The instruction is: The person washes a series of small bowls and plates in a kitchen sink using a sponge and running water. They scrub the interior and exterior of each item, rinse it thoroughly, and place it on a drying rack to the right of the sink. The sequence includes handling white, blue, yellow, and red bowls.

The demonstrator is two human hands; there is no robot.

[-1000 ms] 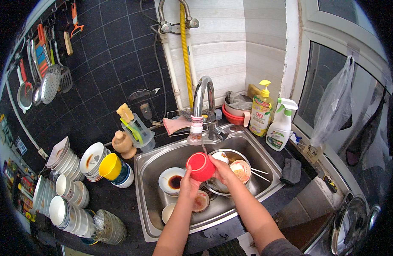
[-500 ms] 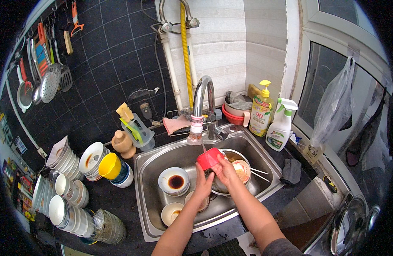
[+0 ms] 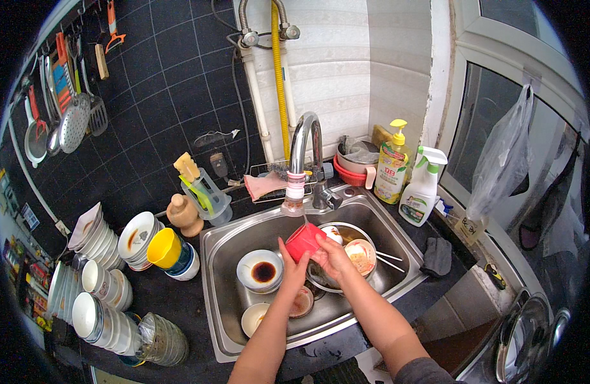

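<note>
Both of my hands hold a small red cup (image 3: 303, 240) just below the faucet (image 3: 301, 150), where a thin stream of water runs down onto it. My left hand (image 3: 295, 269) is closed round its left side and underside. From the right, my right hand (image 3: 334, 257) grips it, fingers partly hidden. Under them in the steel sink (image 3: 213, 288) are a stack of white bowls (image 3: 249, 267) with dark sauce in the top one, a small cream bowl (image 3: 252, 318) and a reddish-stained bowl (image 3: 302, 303). To the right stands a metal pot (image 3: 352, 232) with soiled dishes and white chopsticks (image 3: 389, 260).
Left of the sink stand stacked plates and bowls (image 3: 101, 243), a yellow cup (image 3: 164, 248) and a glass jar (image 3: 163, 342). A soap bottle (image 3: 391, 168), a spray bottle (image 3: 420, 192) and a grey cloth (image 3: 437, 257) line the right side. Utensils hang at upper left.
The red cup has tilted and shifted slightly left and down in my hands. My left hand has moved left round it, and my right fingers have changed their hold.
</note>
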